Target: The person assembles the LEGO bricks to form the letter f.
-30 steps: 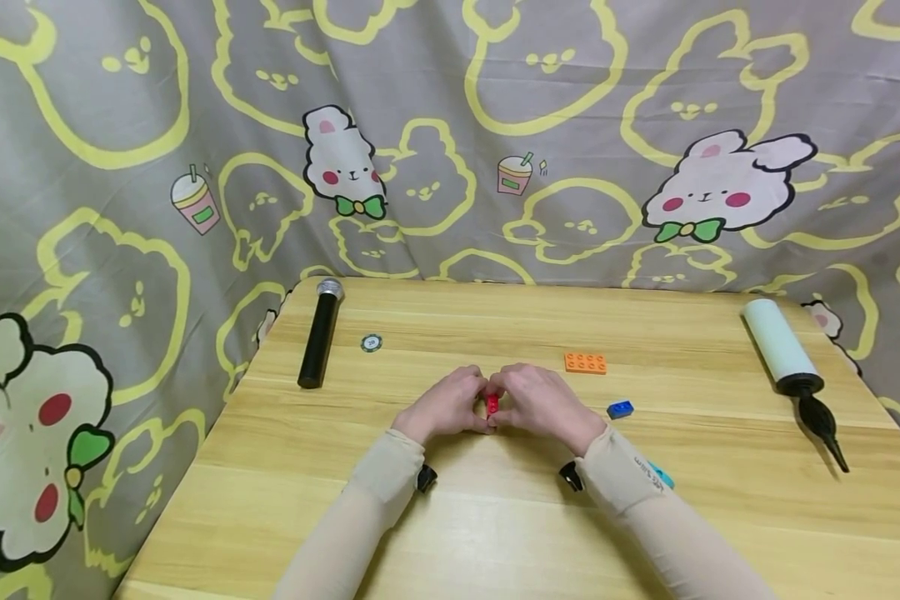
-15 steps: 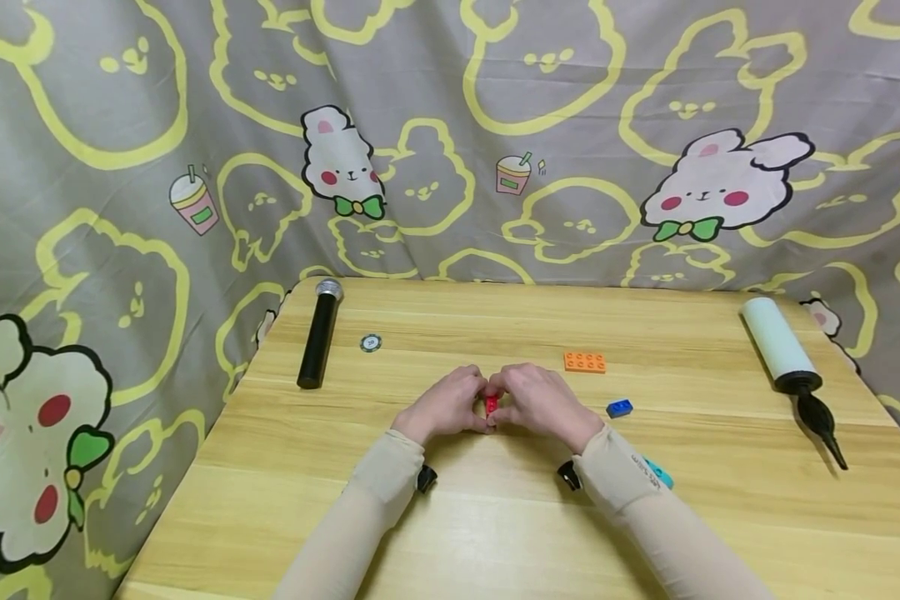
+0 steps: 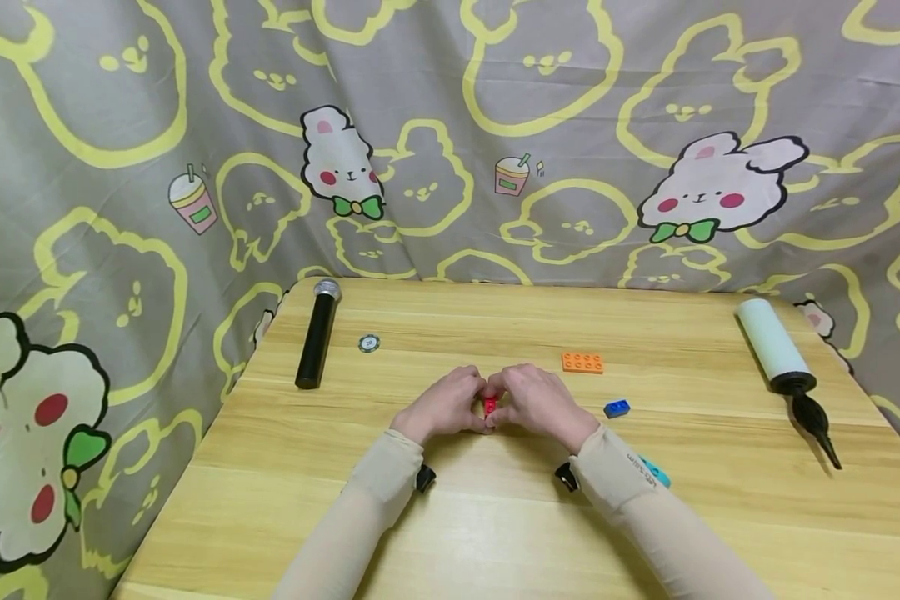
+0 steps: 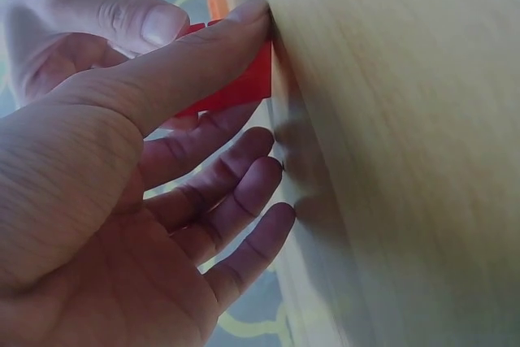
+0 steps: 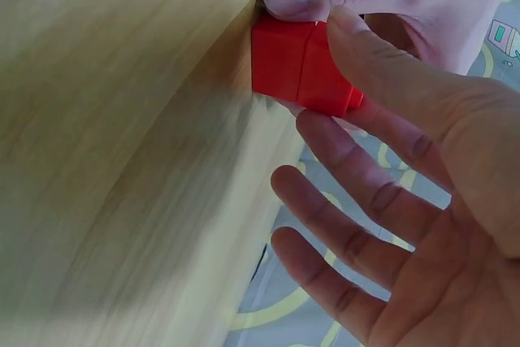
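The left hand (image 3: 444, 403) and the right hand (image 3: 537, 403) arch inward toward each other, thumb and forefinger of each closed in a pinch, the remaining fingers loosely spread. Between them, seemingly resting on the pale wooden tabletop (image 3: 465, 537), is a two-part red plastic stud-topped block (image 5: 296, 64), left thumb on its lower part, right thumb on its upper; it should be light, stiff and hardly fragile, its smooth faces perhaps slippery, so opposite flat sides seem the best hold. A small blue plastic brick (image 3: 617, 408) lies near, right of the right hand.
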